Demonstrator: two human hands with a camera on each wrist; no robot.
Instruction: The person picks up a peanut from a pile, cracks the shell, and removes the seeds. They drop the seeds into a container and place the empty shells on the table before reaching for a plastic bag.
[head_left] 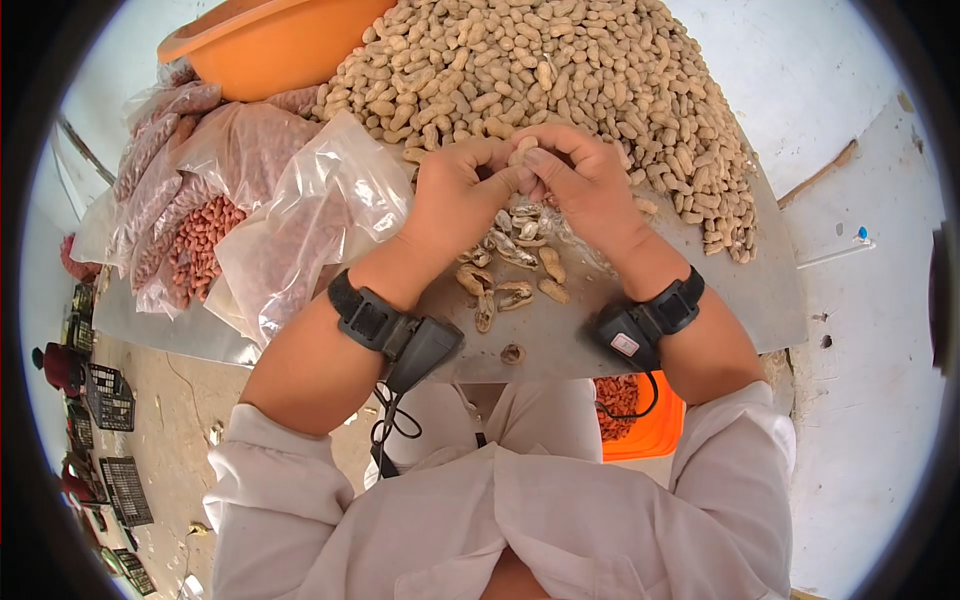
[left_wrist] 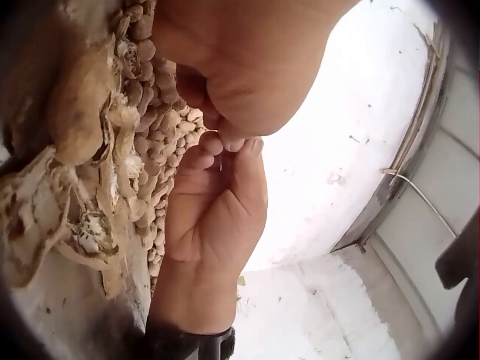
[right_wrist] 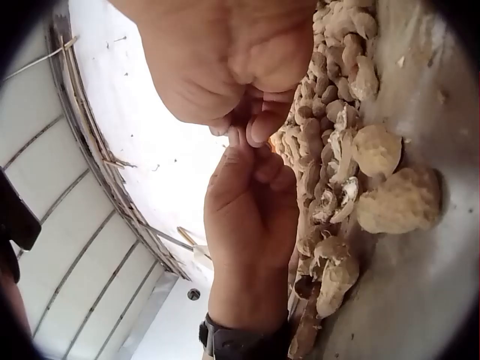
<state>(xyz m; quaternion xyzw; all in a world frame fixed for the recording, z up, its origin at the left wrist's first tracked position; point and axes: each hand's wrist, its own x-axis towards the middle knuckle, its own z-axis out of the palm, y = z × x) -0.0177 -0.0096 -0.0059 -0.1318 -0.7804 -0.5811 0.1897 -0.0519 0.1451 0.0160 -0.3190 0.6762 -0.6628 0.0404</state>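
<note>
In the head view both hands meet at the near edge of a heap of unshelled peanuts (head_left: 540, 70). Thumbs and fingertips of the left hand (head_left: 458, 190) and the right hand (head_left: 592, 185) pinch one peanut (head_left: 523, 150) between them. Below them lie cracked shells (head_left: 512, 250) and several peanuts on the metal table (head_left: 560, 340). The wrist views show the fingertips of the left hand (left_wrist: 240, 60) and right hand (right_wrist: 225, 60) touching, curled inward; the peanut is hidden there by the fingers.
Clear bags (head_left: 330, 200) of red kernels (head_left: 203, 235) lie at the left, beneath an orange basin (head_left: 265, 50). An orange container (head_left: 660, 420) with reddish contents stands below the table's front edge. Black crates (head_left: 125, 490) are on the floor at the far left.
</note>
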